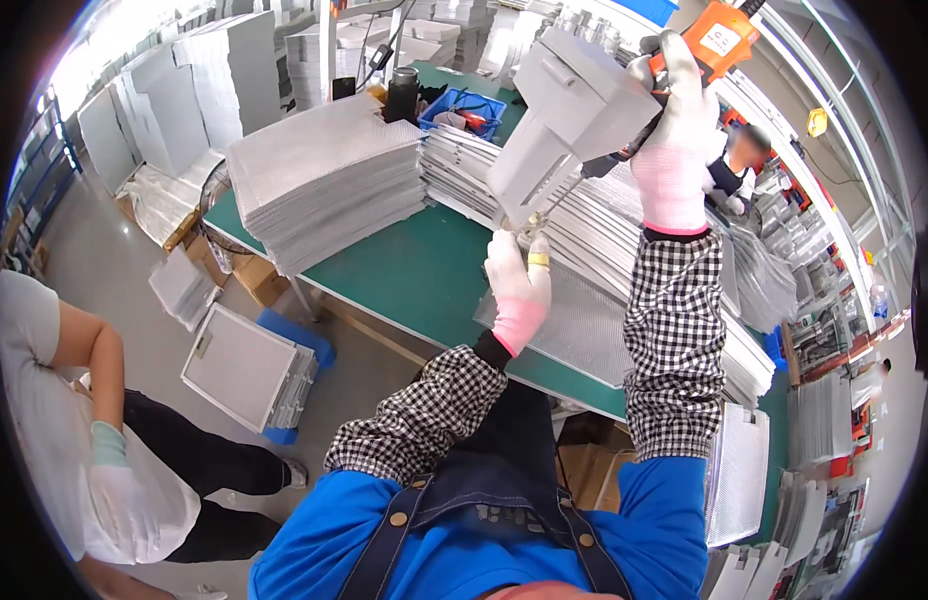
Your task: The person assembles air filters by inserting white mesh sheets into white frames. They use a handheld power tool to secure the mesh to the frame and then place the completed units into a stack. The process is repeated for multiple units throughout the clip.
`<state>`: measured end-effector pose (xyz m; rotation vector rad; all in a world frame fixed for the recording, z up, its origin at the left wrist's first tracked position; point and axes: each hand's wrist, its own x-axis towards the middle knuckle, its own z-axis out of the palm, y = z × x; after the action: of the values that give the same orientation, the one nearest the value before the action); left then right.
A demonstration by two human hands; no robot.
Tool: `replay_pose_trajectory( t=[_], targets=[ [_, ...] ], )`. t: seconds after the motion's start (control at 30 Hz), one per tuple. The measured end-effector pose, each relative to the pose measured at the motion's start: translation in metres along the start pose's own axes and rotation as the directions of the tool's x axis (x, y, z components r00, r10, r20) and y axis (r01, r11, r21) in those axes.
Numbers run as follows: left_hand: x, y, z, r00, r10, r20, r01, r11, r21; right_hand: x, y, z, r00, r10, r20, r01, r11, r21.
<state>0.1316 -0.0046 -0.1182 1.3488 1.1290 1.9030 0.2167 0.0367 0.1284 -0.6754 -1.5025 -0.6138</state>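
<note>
My right hand [679, 110], in a white and pink glove, is raised at the upper right. Its fingers wrap round a large power tool [584, 100] with a pale grey housing and an orange end. The tool's narrow end tilts down toward my left hand [516, 275]. That gloved hand is closed at the tool's tip, fingers bunched together, with yellow tape round one finger. Whatever they pinch is too small to make out. Below the tool lies a perforated metal panel [574, 335] on the green table [384, 262].
Stacked mesh panels [324, 165] stand at the table's left, with more white-edged panels [464, 170] behind my hands. A blue bin [469, 108] and a dark bottle [402, 93] sit at the back. Another person [114, 440] stands at left beside panels on the floor [246, 365].
</note>
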Motion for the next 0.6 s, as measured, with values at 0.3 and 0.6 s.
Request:
replay_pose_trajectory(
  t=[0.3,0.6],
  targets=[
    [-0.004,-0.002,-0.005,0.997,0.070,-0.022,-0.068,0.995,0.068,-0.009,-0.037,0.017,0.887,0.259,0.384,-0.382,0.877,0.292],
    [-0.015,0.001,-0.003,0.988,-0.079,0.134,0.074,0.996,0.042,-0.022,-0.019,0.005,0.759,-0.291,0.583,0.532,0.793,-0.296]
  ],
)
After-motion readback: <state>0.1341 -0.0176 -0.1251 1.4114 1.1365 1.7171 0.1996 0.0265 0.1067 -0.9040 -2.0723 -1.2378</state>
